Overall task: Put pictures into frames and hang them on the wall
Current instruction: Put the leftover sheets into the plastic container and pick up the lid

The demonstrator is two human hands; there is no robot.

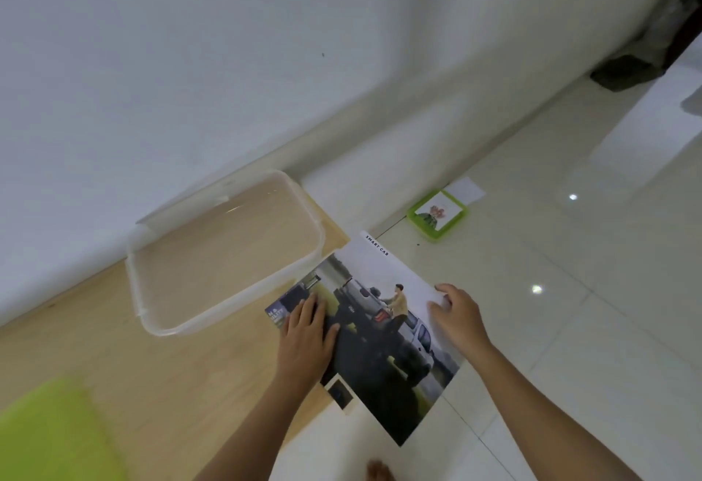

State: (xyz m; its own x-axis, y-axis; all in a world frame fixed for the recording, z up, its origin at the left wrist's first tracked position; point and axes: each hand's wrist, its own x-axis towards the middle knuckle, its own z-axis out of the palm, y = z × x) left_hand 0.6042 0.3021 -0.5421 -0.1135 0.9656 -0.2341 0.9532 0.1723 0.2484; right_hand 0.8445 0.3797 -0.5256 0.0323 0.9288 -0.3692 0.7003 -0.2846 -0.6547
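Observation:
A large glossy page [383, 332] showing cars and a person lies partly on the wooden board [159, 370] and partly on the white floor tiles. My left hand [307, 336] rests flat on its left part, fingers spread. My right hand [456, 313] touches its right edge with bent fingers; whether it grips the edge I cannot tell. A small dark print [340, 394] peeks out under the page's lower left. A green frame [437, 216] holding a small picture lies on the floor further back, near the wall.
A clear plastic container [228, 252] sits on the board just left of the page. A white sheet [465, 190] lies behind the green frame. A lime-green surface [49, 431] fills the lower left. The white wall [190, 62] rises behind. A dark object [626, 72] sits in the far corner.

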